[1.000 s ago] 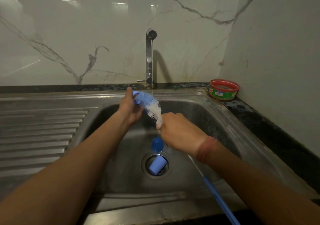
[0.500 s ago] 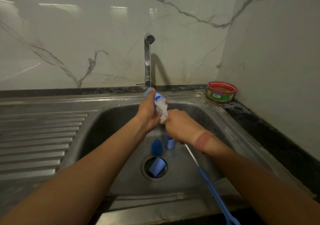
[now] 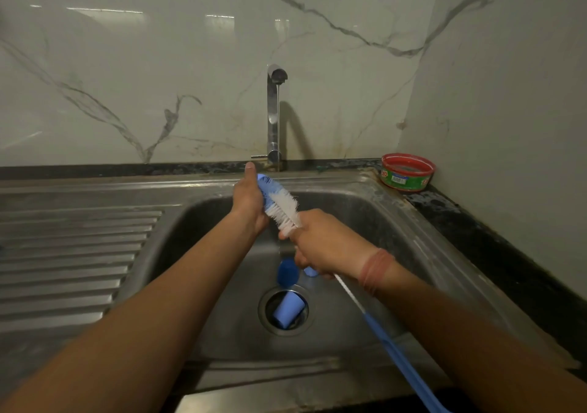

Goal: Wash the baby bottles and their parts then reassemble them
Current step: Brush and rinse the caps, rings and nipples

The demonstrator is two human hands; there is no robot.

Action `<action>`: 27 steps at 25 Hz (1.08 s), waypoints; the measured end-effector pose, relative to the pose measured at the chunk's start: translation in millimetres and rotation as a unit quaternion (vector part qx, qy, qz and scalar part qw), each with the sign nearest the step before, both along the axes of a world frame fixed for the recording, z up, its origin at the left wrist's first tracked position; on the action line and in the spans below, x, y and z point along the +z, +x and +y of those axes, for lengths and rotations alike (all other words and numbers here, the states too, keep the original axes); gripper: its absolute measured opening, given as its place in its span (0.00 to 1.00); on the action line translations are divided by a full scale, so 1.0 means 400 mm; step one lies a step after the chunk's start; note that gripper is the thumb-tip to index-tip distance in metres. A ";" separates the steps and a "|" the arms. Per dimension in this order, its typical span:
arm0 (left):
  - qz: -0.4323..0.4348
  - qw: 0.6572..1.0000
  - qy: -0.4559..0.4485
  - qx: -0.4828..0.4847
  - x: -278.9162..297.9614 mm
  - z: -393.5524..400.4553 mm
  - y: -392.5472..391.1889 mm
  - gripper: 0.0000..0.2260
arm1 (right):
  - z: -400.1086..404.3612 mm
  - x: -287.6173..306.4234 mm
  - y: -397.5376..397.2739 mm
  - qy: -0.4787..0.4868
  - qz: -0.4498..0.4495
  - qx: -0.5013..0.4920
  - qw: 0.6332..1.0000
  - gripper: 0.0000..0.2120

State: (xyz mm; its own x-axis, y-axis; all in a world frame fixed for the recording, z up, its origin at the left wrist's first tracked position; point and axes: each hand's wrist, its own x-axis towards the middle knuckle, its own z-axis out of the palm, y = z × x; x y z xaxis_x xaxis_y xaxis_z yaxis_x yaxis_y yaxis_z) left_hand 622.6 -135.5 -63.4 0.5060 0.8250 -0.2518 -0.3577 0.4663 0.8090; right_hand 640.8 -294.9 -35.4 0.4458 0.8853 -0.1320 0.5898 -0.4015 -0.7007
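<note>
My left hand (image 3: 249,201) grips a blue bottle part (image 3: 268,190) over the steel sink (image 3: 365,222), thumb pointing up. My right hand (image 3: 320,242) holds the wire stem of a bottle brush; its white bristles (image 3: 286,211) press against the blue part, and its blue handle (image 3: 400,358) trails toward me. A thin stream of water runs from the tap (image 3: 273,114) just behind the hands. Below them a dark blue round piece (image 3: 287,273) sits on the basin floor, and a light blue cup-shaped cap (image 3: 287,311) lies tilted in the drain. Another small blue piece (image 3: 310,271) peeks out under my right hand.
A red and green tub (image 3: 407,173) stands on the dark counter at the sink's back right corner. The ribbed steel drainboard (image 3: 73,254) stretches to the left. Marble walls close in behind and on the right.
Both hands have shifted a little right and up toward the tap with the blue part and brush. The brush keeps working against the part. The pieces in the basin lie as before.
</note>
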 end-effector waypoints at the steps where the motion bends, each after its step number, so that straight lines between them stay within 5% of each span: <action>1: 0.009 1.000 0.007 0.005 -0.003 0.005 0.001 0.24 | 0.002 -0.007 -0.004 -0.011 -0.118 0.017 0.993 0.06; 4: 0.027 1.000 0.010 0.002 -0.008 0.008 0.000 0.22 | -0.001 -0.008 -0.015 0.000 -0.206 0.033 0.978 0.02; 9: 0.009 0.997 -0.010 0.081 -0.060 0.140 -0.069 0.24 | -0.028 0.010 -0.031 0.009 -0.014 0.061 0.998 0.09; 11: 0.012 0.991 0.033 0.126 -0.077 0.178 -0.085 0.18 | -0.021 0.010 -0.014 0.035 -0.051 0.028 0.998 0.10; 15: 0.048 0.975 0.213 -0.039 -0.043 0.067 -0.026 0.21 | 0.002 -0.011 0.016 0.054 -0.086 -0.039 0.994 0.08; 20: 0.098 0.938 0.305 -0.132 -0.059 -0.046 0.047 0.18 | 0.019 -0.022 0.068 0.022 -0.133 -0.084 0.987 0.07; 24: 0.005 0.975 0.204 -0.094 -0.043 -0.037 0.042 0.28 | 0.021 -0.019 0.067 0.041 -0.129 -0.077 0.988 0.04; 27: -0.040 0.987 0.145 -0.061 -0.038 0.004 0.022 0.24 | 0.022 -0.033 0.031 0.051 -0.153 -0.028 0.987 0.05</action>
State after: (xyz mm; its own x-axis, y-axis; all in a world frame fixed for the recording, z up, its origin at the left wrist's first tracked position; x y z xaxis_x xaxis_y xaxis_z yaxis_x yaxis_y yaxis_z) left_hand 631.5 -134.0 -78.5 0.6141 0.7886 0.0307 -0.3824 0.2633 0.8857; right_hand 653.1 -286.1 -48.7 0.5004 0.8594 0.1046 0.7583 -0.3769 -0.5319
